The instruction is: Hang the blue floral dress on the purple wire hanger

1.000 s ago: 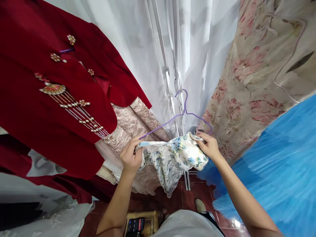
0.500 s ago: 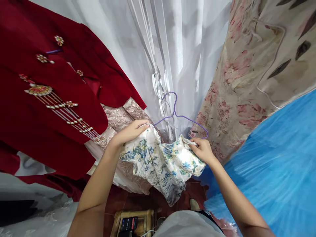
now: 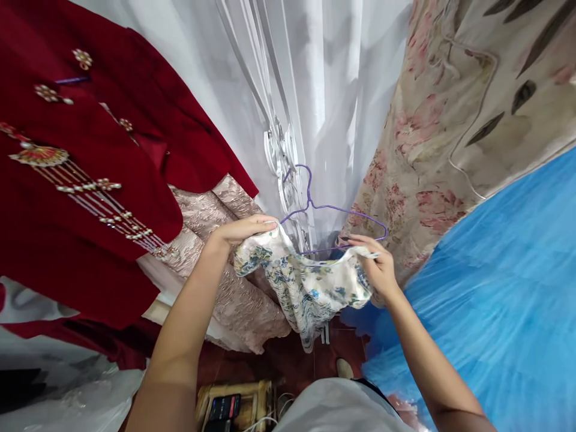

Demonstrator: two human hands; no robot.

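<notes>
A white floral dress [image 3: 310, 287] with blue and yellow print hangs between my two hands, its neckline stretched wide. My left hand [image 3: 247, 229] pinches the shoulder at the left, close to the end of a purple wire hanger [image 3: 333, 208]. At the right, my right hand [image 3: 375, 264] grips the other shoulder, just under the hanger's right end. The hanger's left arm meets the dress at the left shoulder; its right end sticks out above the cloth. Its hook is up among white plastic hooks [image 3: 283, 156] on hanging straps.
To the left hang a dark red garment [image 3: 198, 144] with beaded ornaments and a pink brocade skirt [image 3: 252, 306]. On the right are a beige floral dress [image 3: 418, 144] and blue tulle [image 3: 504, 288]. White curtain [image 3: 324, 72] lies behind. Below, a phone [image 3: 225, 407] rests on a bamboo stool [image 3: 256, 393].
The dress's neckline has been spread out and lifted against the hanger. My right hand has turned and moved slightly right, its fingers reaching up by the hanger. The view has shifted a little.
</notes>
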